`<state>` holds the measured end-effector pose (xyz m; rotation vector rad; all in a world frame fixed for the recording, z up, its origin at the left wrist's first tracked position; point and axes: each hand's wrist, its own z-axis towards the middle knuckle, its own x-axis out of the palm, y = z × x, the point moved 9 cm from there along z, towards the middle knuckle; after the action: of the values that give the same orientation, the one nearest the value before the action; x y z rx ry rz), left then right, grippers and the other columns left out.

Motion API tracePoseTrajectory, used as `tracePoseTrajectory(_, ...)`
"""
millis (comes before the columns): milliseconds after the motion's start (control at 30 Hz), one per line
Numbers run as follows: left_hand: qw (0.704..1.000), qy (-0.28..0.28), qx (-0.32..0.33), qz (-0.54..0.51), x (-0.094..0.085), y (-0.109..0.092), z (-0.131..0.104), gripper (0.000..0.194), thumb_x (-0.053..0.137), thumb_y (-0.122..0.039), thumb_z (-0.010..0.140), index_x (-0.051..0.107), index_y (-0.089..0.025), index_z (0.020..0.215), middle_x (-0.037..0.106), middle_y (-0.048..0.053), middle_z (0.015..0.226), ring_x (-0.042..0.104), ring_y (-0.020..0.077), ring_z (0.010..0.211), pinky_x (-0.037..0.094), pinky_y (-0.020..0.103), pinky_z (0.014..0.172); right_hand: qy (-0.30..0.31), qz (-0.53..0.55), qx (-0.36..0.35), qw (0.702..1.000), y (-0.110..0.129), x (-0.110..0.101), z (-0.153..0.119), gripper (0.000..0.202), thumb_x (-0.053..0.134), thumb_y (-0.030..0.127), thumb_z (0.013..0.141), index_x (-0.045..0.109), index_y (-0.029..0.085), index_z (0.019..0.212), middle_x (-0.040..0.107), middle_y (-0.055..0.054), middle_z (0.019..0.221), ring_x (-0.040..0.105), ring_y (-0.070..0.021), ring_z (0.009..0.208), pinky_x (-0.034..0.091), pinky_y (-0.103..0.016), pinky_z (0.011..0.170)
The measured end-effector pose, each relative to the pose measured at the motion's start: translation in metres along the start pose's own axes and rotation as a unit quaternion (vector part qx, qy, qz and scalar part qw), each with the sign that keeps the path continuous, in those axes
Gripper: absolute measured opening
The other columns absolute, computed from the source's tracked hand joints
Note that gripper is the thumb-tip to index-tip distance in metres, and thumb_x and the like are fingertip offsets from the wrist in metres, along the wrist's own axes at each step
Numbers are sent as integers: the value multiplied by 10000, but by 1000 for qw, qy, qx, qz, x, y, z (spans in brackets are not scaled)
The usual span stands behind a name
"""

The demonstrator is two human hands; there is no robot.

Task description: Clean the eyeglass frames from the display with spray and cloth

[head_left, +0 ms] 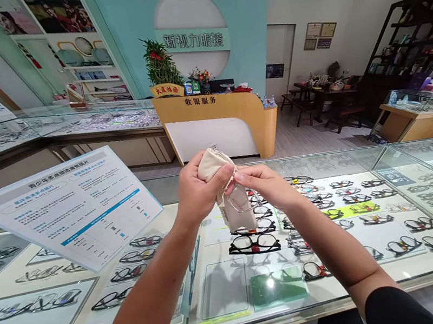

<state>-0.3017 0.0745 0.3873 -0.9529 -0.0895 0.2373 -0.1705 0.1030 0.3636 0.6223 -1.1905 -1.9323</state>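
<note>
Above the glass counter, my left hand (202, 186) is closed around a cream cloth pouch (212, 165), its thumb pressed across the fabric. My right hand (258, 181) pinches at the pouch's right side, thumb and fingertips together beside the left thumb. A thin pale eyeglass frame (243, 204) shows just under the hands; whether either hand grips it I cannot tell. More cream fabric with printed edges appears below, seeming either the pouch's lower part or its reflection in the glass. Black-rimmed glasses (254, 243) lie in the counter beneath.
The glass display counter (221, 323) holds many rows of glasses. A printed sheet (72, 212) stands tilted at the left. Beyond the counter is a wooden cashier desk (212, 109) with a plant (160, 67). Another display case (417, 105) is at the right.
</note>
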Motion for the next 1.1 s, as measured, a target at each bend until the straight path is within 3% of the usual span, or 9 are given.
tracePoseTrajectory(233, 994, -105, 23, 7, -7, -2, -9, 527, 833, -660, 947, 658, -208, 739, 602, -10, 632, 488, 125, 564, 406, 269, 545, 6, -47, -14, 999, 1, 8, 0, 529, 720, 700, 1043, 866, 219, 875, 782, -69, 1058, 701, -246, 1051, 525, -382, 1018)
tracePoseTrajectory(300, 994, -105, 17, -8, -9, 2, -8, 565, 808, -697, 961, 651, -210, 723, 580, -8, 633, 467, 129, 568, 395, 277, 546, -5, -49, -5, 999, 0, 5, 0, 558, 726, 733, 1019, 856, 216, 855, 771, -73, 1044, 696, -248, 1028, 537, -385, 996)
tracePoseTrajectory(433, 998, -12, -23, -58, -7, 13, 2, 553, 818, -733, 940, 735, -202, 808, 640, 22, 682, 521, 147, 577, 407, 276, 533, -39, -37, -1, 999, 4, -6, -1, 539, 768, 729, 985, 858, 220, 834, 761, -70, 1050, 672, -235, 993, 543, -378, 975)
tracePoseTrajectory(567, 984, 130, -81, -86, 0, 15, 5, 491, 897, -632, 905, 829, -186, 1099, 794, 86, 895, 684, 192, 686, 537, 281, 602, -56, -23, -4, 998, 12, -14, -4, 478, 784, 666, 1001, 886, 227, 841, 757, -68, 1060, 649, -226, 1016, 515, -367, 1017)
tracePoseTrajectory(667, 981, 157, -83, -82, 3, 8, 4, 559, 976, -540, 837, 818, -183, 1237, 836, 120, 1060, 780, 238, 855, 639, 301, 731, -66, -6, 13, 998, 10, -17, -5, 493, 806, 689, 968, 885, 226, 819, 725, -63, 984, 635, -229, 994, 514, -368, 1009)
tracePoseTrajectory(767, 988, 117, -67, -74, 6, 5, 3, 590, 1018, -506, 782, 805, -180, 1226, 841, 110, 1073, 782, 223, 874, 638, 274, 738, -69, -7, 19, 997, 5, -17, -4, 523, 816, 722, 940, 880, 222, 802, 701, -57, 907, 639, -235, 989, 515, -375, 1029)
tracePoseTrajectory(900, 997, 35, -39, -61, 8, 8, 0, 535, 1028, -564, 749, 769, -183, 1022, 807, 54, 889, 714, 175, 730, 572, 245, 650, -58, -7, 13, 998, -2, -10, 0, 568, 789, 758, 947, 875, 215, 803, 762, -83, 976, 675, -264, 1100, 528, -375, 1050)
tracePoseTrajectory(1000, 998, -9, -15, -67, 10, 8, -3, 511, 949, -656, 837, 732, -204, 932, 694, -8, 671, 598, 136, 562, 486, 244, 552, -39, 5, 12, 999, -7, 0, 1, 583, 780, 768, 952, 863, 213, 793, 785, -86, 1042, 692, -259, 1070, 539, -376, 1030)
tracePoseTrajectory(1100, 997, -62, 4, -55, 5, 6, -7, 537, 847, -726, 920, 706, -212, 857, 641, -17, 600, 527, 123, 507, 436, 255, 518, -32, -1, 6, 999, -6, 5, 1, 560, 779, 750, 965, 861, 222, 798, 781, -75, 1054, 690, -244, 1019, 538, -375, 1004)
